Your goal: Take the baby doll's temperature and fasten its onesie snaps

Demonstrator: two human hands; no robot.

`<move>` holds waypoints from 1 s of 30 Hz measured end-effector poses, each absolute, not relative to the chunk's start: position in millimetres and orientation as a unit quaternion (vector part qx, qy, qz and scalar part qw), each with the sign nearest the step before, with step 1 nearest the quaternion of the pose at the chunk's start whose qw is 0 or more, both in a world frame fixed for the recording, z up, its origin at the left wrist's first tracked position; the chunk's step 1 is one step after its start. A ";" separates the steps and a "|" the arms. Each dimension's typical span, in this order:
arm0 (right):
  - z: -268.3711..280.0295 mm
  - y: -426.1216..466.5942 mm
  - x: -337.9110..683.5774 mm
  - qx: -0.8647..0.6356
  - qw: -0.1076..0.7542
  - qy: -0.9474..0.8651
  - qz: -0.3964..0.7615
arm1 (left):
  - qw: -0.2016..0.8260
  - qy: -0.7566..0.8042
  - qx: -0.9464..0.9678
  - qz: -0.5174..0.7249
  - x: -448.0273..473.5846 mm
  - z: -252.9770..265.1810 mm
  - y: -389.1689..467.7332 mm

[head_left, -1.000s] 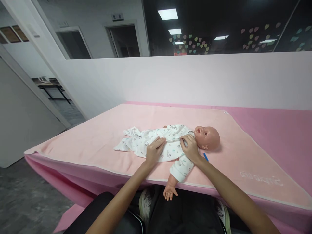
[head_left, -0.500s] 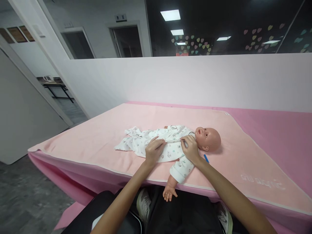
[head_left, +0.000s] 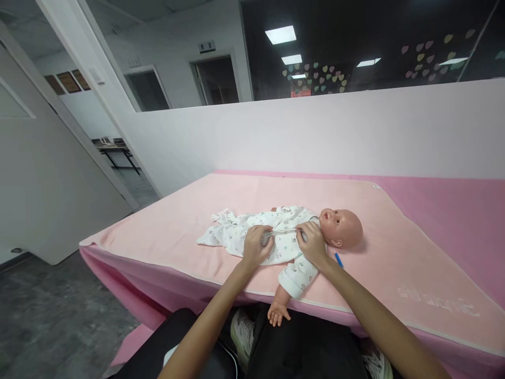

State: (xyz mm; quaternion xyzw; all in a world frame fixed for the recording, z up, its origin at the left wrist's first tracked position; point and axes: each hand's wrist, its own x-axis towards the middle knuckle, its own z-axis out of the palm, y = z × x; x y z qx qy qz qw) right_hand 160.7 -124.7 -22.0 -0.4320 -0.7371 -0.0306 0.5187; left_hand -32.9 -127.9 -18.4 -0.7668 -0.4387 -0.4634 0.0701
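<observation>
Left hand [head_left: 257, 246] had just re-curled, grip unclear, at the doll's [head_left: 342, 229] belly, right hand [head_left: 313, 244] pinching garment [head_left: 283, 249] at its chest, so the front edge [head_left: 284, 230] stayed stretched.

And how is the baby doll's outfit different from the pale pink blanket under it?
Colour: the outfit is white with small printed designs; the blanket is pale pink with whitish lettering. Size: the outfit is much smaller than the blanket. Shape: the outfit is wrinkled around the doll; the blanket lies mostly flat. Both look like cloth.
</observation>
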 end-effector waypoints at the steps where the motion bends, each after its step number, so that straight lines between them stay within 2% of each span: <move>1: -22.1 -124.6 160.6 -0.432 0.520 -0.737 -0.028 | 0.076 -0.440 -0.766 -0.463 -33.4 -18.2 -128.0; 10: -23.5 -122.7 161.1 -0.436 0.518 -0.736 -0.028 | 0.070 -0.441 -0.755 -0.480 -31.5 -24.0 -125.3; 16: -22.3 -124.1 160.7 -0.434 0.518 -0.737 -0.023 | 0.131 -0.454 -0.734 -0.487 -30.6 -26.5 -126.9; 21: -22.4 -123.7 159.6 -0.437 0.518 -0.735 -0.024 | 0.174 -0.458 -0.751 -0.442 -39.3 -12.4 -119.7; 23: -23.2 -123.8 158.5 -0.438 0.519 -0.733 -0.030 | 0.134 -0.481 -0.744 -0.445 -36.6 0.6 -111.9; 26: -25.4 -123.4 156.0 -0.444 0.516 -0.731 -0.047 | -0.006 -0.478 -0.750 -0.458 -18.0 20.8 -97.5; 28: -26.0 -122.3 154.8 -0.452 0.507 -0.731 -0.065 | -0.108 -0.435 -0.794 -0.410 0.3 29.8 -88.5; 30: -23.5 -121.6 156.0 -0.458 0.483 -0.741 -0.089 | -0.167 -0.393 -0.838 -0.340 15.9 33.7 -81.3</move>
